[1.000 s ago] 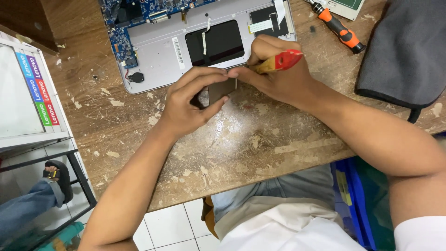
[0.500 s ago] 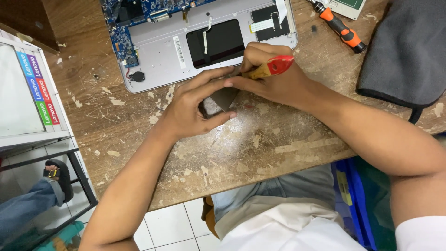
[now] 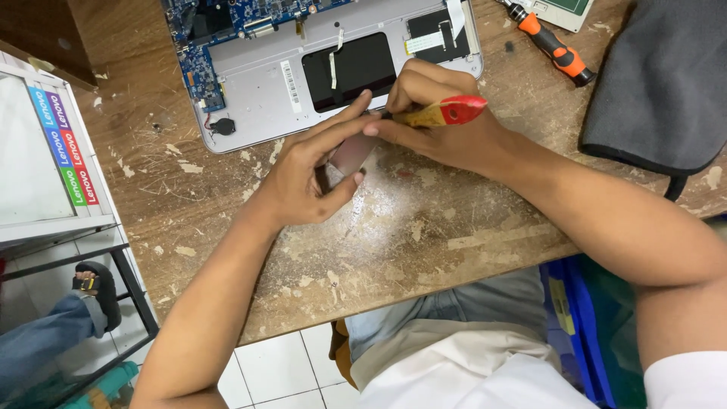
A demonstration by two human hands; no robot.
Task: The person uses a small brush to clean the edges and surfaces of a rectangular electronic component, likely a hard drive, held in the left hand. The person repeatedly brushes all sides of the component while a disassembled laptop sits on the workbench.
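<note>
Pinching a small grey plate (image 3: pixel 352 154) in my left hand (image 3: pixel 307 178) while my right hand (image 3: pixel 439 132) works a wooden-handled tool (image 3: pixel 439 113) at it.

My left fingers (image 3: pixel 341 121) are closed on the plate, thumb beneath and fingertips along its top edge, holding it just off the counter (image 3: pixel 394 227) at the front edge of the opened laptop (image 3: pixel 257 98). My right fingers are clenched around the tool, whose handle is pale wood with a red end pointing away from the laptop's black pad (image 3: pixel 348 68); its tip meets the plate and is hidden by my fingertips. A blue circuit board (image 3: pixel 201 72) fills the laptop's far left corner. Right of the laptop lies an orange and black screwdriver (image 3: pixel 549 42), and beyond that a dark grey cloth bag (image 3: pixel 663 83). The counter below the laptop is scratched wood with flaking paint.
</note>
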